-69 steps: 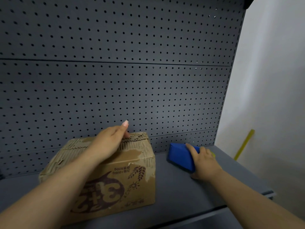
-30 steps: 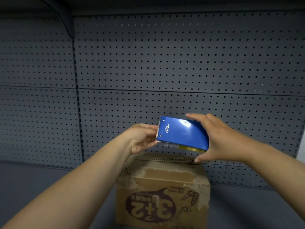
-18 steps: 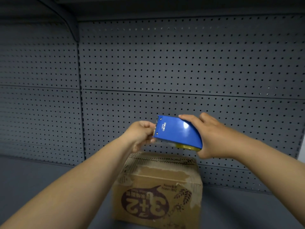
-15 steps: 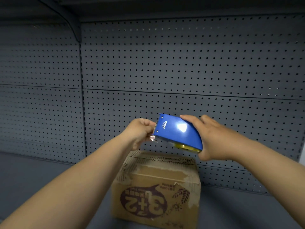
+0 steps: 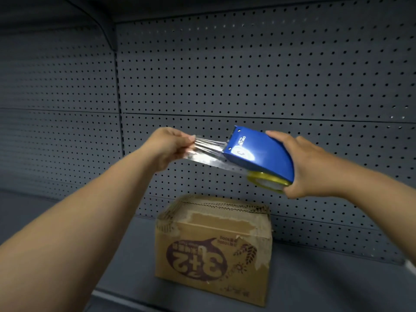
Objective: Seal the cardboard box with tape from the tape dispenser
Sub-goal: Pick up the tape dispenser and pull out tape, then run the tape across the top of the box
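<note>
**Tape strip stretched between both hands above box**

Tape dispenser [image 5: 262, 154]: glossy blue shell, curved like a wedge, white lettering near its toothed left edge, yellowish roll showing at its lower right. Held in the air, tilted, above and just right of the cardboard box [image 5: 213, 248].

Tape [image 5: 208, 152]: clear film, wrinkled into lengthwise creases, spanning from the dispenser's left edge to the left hand.

Box: brown corrugated card, worn, top surface paper torn in patches, maroon print upside down on its near face. Top flaps lie down. It stands on a dark grey shelf [image 5: 315, 278], against a matt grey pegboard [image 5: 247, 75] of regular holes.

Right hand [image 5: 308, 163]: wrapped around the dispenser's right end, fingers over the top, thumb under the roll.

Left hand [image 5: 168, 146]: raised at the same height, fingers curled, fingertips pinching the free end of the tape. Both forearms reach up from the near edge.
</note>
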A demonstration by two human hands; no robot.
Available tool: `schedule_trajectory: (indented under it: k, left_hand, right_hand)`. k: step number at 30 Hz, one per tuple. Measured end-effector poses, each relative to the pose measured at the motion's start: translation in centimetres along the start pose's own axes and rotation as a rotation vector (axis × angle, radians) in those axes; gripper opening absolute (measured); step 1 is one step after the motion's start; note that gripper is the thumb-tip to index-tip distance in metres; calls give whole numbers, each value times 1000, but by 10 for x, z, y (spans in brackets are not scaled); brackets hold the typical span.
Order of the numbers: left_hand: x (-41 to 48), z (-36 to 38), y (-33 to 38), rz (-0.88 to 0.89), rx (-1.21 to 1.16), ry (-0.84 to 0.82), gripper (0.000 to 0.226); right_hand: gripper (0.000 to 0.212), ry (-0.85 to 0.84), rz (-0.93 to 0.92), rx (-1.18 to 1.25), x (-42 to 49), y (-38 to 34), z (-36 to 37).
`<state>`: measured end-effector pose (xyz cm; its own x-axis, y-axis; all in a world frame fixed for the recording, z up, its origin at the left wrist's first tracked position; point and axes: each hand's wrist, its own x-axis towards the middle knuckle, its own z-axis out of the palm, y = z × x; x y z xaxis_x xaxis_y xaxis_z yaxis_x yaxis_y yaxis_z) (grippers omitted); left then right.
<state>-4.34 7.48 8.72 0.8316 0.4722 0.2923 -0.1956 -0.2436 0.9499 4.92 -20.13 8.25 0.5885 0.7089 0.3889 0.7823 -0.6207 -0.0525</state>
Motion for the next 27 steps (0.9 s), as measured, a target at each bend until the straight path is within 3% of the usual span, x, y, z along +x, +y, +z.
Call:
schedule_trajectory:
  k: [10,18,27]
  left_hand:
    - [23,-75,-10,-110,25,114,10]
    - [40,-73,-103,-499,22,-2,14]
    - [44,-63,-150,-628,94,-67,26]
  right_hand:
    - [112,-50,13,1,3,8,-2]
    - [100,-209,29,-163,21,-2,22]
    - [94,-312,49,-247,34,-12,41]
